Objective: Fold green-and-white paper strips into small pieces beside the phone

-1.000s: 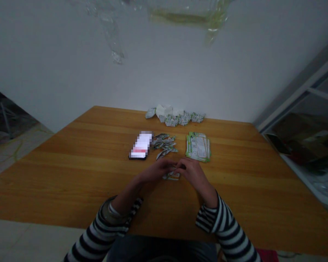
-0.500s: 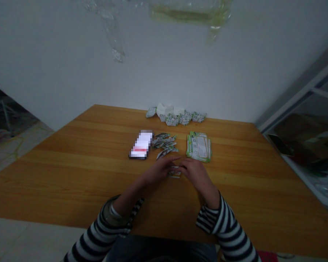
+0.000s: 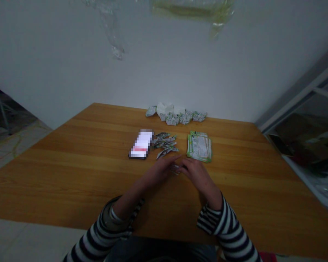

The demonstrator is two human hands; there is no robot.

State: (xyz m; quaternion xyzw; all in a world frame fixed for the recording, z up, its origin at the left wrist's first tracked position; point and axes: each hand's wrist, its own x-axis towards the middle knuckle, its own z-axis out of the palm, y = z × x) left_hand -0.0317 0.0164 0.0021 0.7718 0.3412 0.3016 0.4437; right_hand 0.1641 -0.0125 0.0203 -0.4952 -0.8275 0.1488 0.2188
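Paper, a small printed piece (image 3: 176, 169), lay almost hidden between the person's hands, on the desk (image 3: 71, 174) a little way in from its front edge. The left hand (image 3: 159, 173) came in from one side and the right hand (image 3: 198, 175) from the other, both curled narrow, with their fingertips (image 3: 179, 159) nearly meeting over the piece. Black-and-white striped sleeves (image 3: 224, 222) covered the forearms down to the wrists. From where I stood, I could not tell whether either hand gripped the piece or only covered it, and most of its shape was out of sight. The step in hand looked like close finger work on this one piece, and a clearer view of it called for the fingers to part.

Just ahead of the hands lay a loose cluster of folded printed pieces (image 3: 164, 143), its nearest piece close to the left hand's fingers. Beside that cluster, on the left, sat what looked like a phone (image 3: 141, 145), its screen blurred out. To the right of the cluster was a neat stack of green-edged printed sheets (image 3: 199, 146), near the right hand but apart from it. Further back, against the wall (image 3: 71, 65), ran a row of crumpled printed pieces (image 3: 186, 117), with a bit of white paper (image 3: 164, 108) among them
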